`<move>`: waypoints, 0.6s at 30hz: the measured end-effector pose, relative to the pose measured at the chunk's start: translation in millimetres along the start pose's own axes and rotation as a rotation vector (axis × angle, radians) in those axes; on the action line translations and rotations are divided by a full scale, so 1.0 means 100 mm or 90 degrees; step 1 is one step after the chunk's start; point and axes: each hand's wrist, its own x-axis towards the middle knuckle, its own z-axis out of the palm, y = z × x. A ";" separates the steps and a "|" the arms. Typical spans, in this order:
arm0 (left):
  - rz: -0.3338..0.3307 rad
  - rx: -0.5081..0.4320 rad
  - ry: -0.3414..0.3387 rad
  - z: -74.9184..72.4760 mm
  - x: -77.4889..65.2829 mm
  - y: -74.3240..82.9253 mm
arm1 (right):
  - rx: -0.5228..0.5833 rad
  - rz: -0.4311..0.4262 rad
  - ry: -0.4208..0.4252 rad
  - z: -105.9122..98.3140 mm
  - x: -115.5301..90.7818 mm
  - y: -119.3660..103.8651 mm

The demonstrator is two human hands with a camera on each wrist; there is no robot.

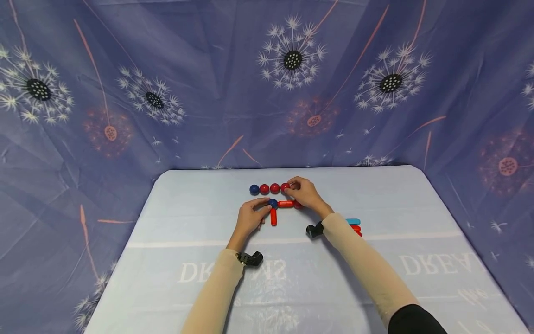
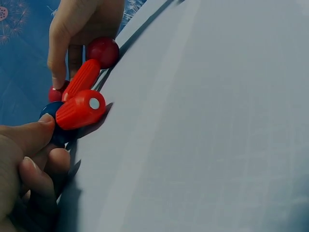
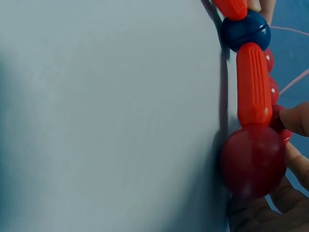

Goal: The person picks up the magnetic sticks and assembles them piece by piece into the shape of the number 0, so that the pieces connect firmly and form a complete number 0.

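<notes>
Left hand [image 1: 249, 216] pinched the glossy dark-blue ball [image 1: 273, 203], ridged red plastic-looking rods [image 1: 285, 204] touching it. Right hand [image 1: 306, 193] pinched a glossy red ball [image 1: 285, 187] beyond and right of the blue one, which probably needed holding steady

Our two arms [image 1: 214, 290] reach forward.
Our left hand [image 1: 250, 215] pinches between thumb and fingers; our right hand [image 1: 308, 193], a little farther forward, pinches likewise, its forearm [image 1: 365, 262] slanting inward.
</notes>
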 end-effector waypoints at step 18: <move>0.007 0.011 0.009 0.03 0.03 -0.02 | 0.052 -0.018 0.044 -0.03 -0.01 -0.11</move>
